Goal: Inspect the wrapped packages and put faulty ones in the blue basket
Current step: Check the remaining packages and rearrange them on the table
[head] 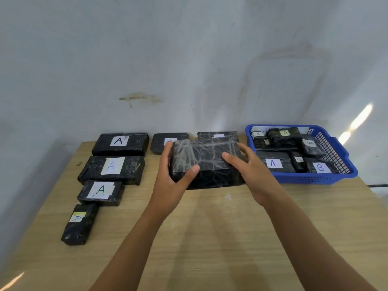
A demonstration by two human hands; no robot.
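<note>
Quick count from my end: four black wrapped packages with "A" labels (111, 166) in a column down the left of the bench (210, 238), two more packages at the back (168, 141) with labels partly hidden, and one big package (206, 162) in the middle held between two hands, left hand (171, 181) and right hand (252, 171). That's seven outside the one blue basket (336, 156). Inside the basket I can make out roughly seven packages, but they're piled up, so I can't be sure.
</note>
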